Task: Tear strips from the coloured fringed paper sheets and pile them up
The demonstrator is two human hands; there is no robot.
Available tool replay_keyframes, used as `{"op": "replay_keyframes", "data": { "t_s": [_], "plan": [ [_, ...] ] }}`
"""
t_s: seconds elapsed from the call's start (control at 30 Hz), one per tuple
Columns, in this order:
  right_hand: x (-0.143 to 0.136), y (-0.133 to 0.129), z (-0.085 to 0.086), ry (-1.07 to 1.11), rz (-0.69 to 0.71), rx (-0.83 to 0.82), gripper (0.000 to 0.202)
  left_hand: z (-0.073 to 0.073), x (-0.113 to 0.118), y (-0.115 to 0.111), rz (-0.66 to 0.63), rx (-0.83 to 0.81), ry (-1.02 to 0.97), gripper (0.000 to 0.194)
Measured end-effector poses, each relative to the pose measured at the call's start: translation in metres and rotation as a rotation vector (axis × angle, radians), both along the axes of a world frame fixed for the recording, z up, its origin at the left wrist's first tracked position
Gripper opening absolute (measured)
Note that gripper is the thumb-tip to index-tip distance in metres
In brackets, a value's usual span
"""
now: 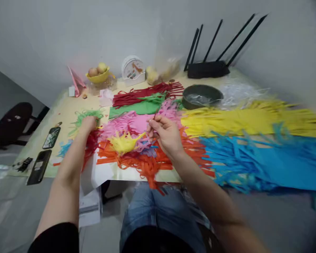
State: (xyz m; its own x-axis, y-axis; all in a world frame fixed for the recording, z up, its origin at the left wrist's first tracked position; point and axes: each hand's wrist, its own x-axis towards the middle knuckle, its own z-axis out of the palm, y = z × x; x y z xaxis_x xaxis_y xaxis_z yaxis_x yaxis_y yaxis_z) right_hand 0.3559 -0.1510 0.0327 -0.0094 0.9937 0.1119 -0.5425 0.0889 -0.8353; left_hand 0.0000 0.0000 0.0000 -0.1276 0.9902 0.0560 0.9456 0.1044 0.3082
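Observation:
My right hand [166, 133] is raised over the middle of the table, fingers pinched together on a thin dark red strand [156, 114]. Just left of its fingertips lies a yellow fringed tassel [125, 142], on top of pink fringed paper [140, 122] and orange fringed paper [152, 165]. Farther left, my left hand [90, 123] reaches into a green fringed bundle [81, 117]; its fingers are hidden there. Dark red fringe [92, 140] lies under that wrist, and some light blue strips [65, 148] show beside the forearm.
Yellow fringed paper [242, 121] and blue fringed paper [287, 165] spread right. Behind are a dark bowl [202, 96], a black router [208, 69], a white fan-shaped clock [133, 70] and a yellow fruit basket [98, 76]. Two phones [39, 167] [52, 137] lie left.

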Motion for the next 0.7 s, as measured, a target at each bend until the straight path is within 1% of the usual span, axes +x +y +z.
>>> {"op": "replay_keyframes", "data": {
  "t_s": [0.1, 0.2, 0.27, 0.4, 0.43, 0.53, 0.6, 0.67, 0.7],
  "plan": [
    [0.0, 0.001, -0.003, -0.027, 0.009, 0.0, 0.043, 0.006, -0.003, 0.006, 0.01, 0.012, -0.018, 0.004],
    [0.0, 0.001, -0.003, -0.039, 0.016, 0.019, 0.043, 0.02, -0.01, 0.011, 0.045, 0.086, -0.086, 0.005],
    [0.0, 0.0, -0.002, -0.039, 0.021, 0.032, 0.042, 0.035, -0.016, 0.012, 0.079, 0.186, -0.158, 0.007],
    [-0.002, -0.004, 0.002, -0.04, 0.031, 0.046, 0.041, 0.071, -0.03, 0.012, 0.185, 0.502, -0.333, 0.012],
    [-0.003, -0.004, 0.002, -0.038, 0.034, 0.05, 0.041, 0.079, -0.033, 0.011, 0.196, 0.557, -0.38, 0.015],
    [-0.004, -0.007, 0.003, -0.032, 0.04, 0.066, 0.039, 0.097, -0.037, 0.007, 0.135, 0.617, -0.546, 0.03],
    [-0.004, -0.008, 0.002, -0.038, 0.039, 0.07, 0.038, 0.106, -0.033, 0.0, 0.069, 0.627, -0.649, 0.039],
    [-0.002, -0.008, 0.001, -0.076, 0.044, 0.074, 0.038, 0.113, -0.019, -0.011, 0.005, 0.636, -0.718, 0.045],
    [-0.002, -0.008, 0.002, -0.111, 0.05, 0.079, 0.038, 0.116, -0.007, -0.02, -0.049, 0.634, -0.748, 0.047]
  ]
}}
